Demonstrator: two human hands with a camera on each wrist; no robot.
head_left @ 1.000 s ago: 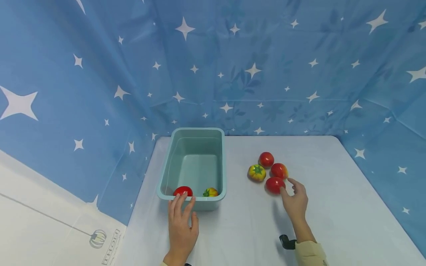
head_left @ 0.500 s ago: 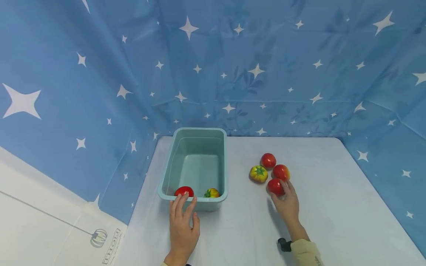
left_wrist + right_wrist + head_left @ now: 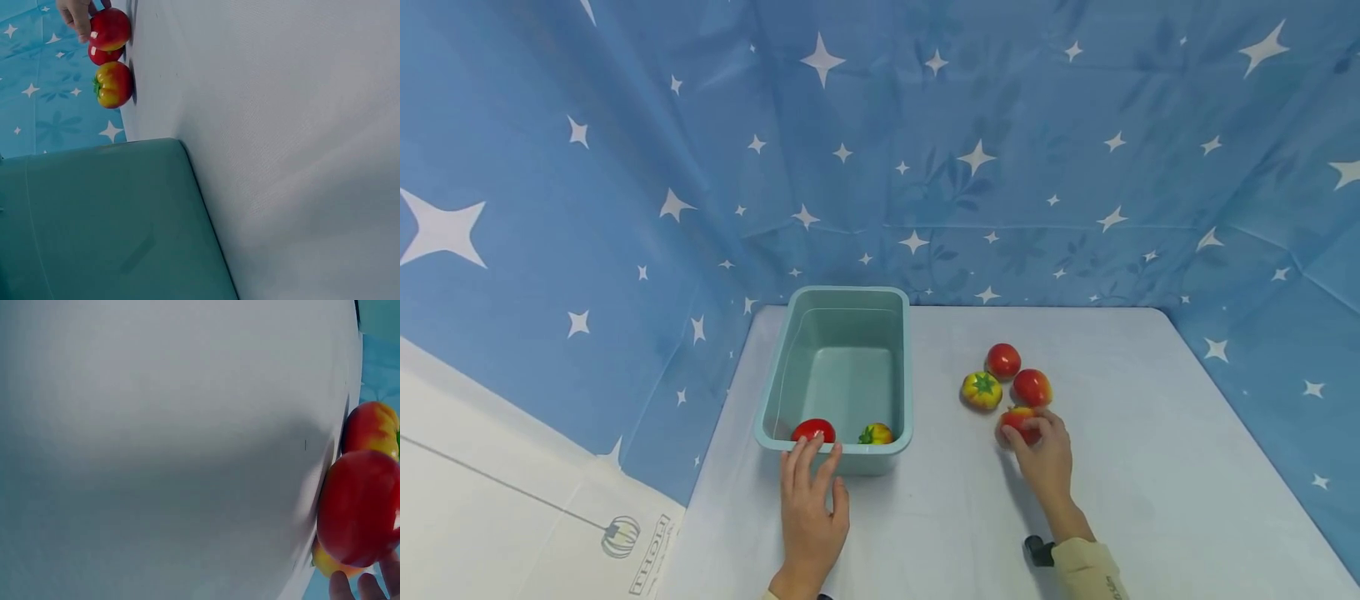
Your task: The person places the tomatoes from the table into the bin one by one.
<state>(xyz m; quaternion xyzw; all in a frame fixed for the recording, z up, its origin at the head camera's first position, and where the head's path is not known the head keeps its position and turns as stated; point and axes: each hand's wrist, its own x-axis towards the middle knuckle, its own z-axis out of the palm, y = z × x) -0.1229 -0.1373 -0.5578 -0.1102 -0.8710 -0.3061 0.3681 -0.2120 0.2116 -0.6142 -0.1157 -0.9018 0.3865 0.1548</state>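
Note:
My right hand (image 3: 1047, 457) pinches a glossy red tomato (image 3: 1013, 423) between thumb and fingers, at the near side of a small group on the table. Its yellow-orange top shows in the head view, while the right wrist view shows its smooth red side (image 3: 359, 509) large, with fingertips (image 3: 370, 587) below. Close beyond it are a red tomato with a yellowish edge (image 3: 1032, 387), another red one (image 3: 1003, 361) and a ribbed yellow-green one (image 3: 981, 390). My left hand (image 3: 812, 521) rests its spread fingers at the near rim of a teal bin (image 3: 906, 375).
Inside the bin, near its front wall, lie a red tomato (image 3: 813, 431) and a yellow-red one with a green top (image 3: 876, 433). A white-covered table (image 3: 1150, 467) bears everything. Blue star-patterned cloth (image 3: 865, 150) hangs behind and at the sides.
My right hand has moved left onto the nearest red tomato and taken hold of it. That tomato has turned, bringing its yellow-orange top into view. My left hand stays at the bin's rim.

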